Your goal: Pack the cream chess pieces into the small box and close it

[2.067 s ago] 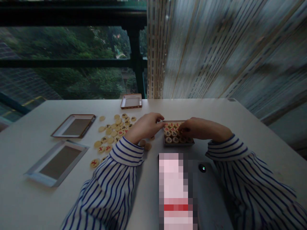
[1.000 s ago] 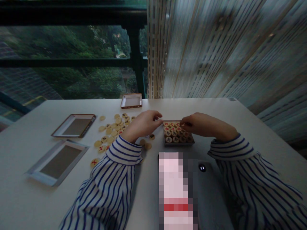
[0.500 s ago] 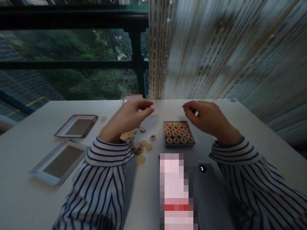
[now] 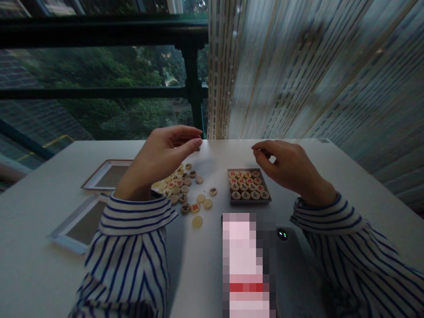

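Note:
My left hand [image 4: 165, 152] is raised over the table, fingers stretched forward and thumb a little apart; no piece shows between them. Beneath and beside it lies a loose spread of round Chinese chess pieces [image 4: 184, 189], some showing red or black characters, others plain. My right hand [image 4: 285, 165] hovers by the far right corner of a small square box [image 4: 251, 202]. Its thumb and forefinger are brought together at the tips, and I see nothing in them. Inside the box, chess pieces [image 4: 245, 187] sit in rows, with red and black characters facing up.
Two shallow trays or lids, one brown-edged [image 4: 86, 180] and one pale [image 4: 56, 233], lie on the left of the white table [image 4: 205, 247]. Near me are a blurred-out pink-and-red item [image 4: 243, 247] and a dark flat device [image 4: 294, 265]. Railing and slatted screen stand behind.
My left hand has moved left and slightly up, uncovering more of the loose pieces and now hiding the small tray at the back. My right hand stays almost still. The view has shifted slightly.

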`<state>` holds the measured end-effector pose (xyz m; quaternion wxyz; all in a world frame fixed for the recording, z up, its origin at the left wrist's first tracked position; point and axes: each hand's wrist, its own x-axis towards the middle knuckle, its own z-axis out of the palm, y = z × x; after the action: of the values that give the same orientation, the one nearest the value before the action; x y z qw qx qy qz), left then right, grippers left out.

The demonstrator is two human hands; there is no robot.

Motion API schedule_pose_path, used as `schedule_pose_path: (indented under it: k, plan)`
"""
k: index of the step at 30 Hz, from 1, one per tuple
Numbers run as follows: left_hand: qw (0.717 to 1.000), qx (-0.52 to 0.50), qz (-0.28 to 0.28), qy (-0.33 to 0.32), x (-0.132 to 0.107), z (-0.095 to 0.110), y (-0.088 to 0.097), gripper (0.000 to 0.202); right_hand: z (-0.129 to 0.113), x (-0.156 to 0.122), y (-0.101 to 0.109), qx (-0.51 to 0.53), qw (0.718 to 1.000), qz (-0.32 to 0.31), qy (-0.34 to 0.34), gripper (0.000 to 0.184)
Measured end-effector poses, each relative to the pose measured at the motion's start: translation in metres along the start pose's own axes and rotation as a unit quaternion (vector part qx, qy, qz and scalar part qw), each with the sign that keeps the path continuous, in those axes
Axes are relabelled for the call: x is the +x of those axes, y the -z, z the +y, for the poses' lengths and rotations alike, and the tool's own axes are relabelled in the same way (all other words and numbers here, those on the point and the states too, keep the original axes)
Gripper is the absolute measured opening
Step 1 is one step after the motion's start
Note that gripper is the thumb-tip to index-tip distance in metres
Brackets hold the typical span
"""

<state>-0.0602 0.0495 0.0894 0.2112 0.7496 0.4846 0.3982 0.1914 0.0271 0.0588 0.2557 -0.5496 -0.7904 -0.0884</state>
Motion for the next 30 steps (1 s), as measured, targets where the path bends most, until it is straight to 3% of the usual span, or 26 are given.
schedule_pose_path:
  k: [20,30]
  plan:
    - [0.995,0.008,0.098,-0.004,-0.019,0.025,0.009,0.022,-0.01,-0.002,0.001,0.145,0.988,0.049,0.028,0.027]
    - [0.993,0.023,0.114,0.015,-0.028,0.018,0.03,0.022,-0.014,-0.003,0.0,0.14,0.989,0.031,0.038,0.028]
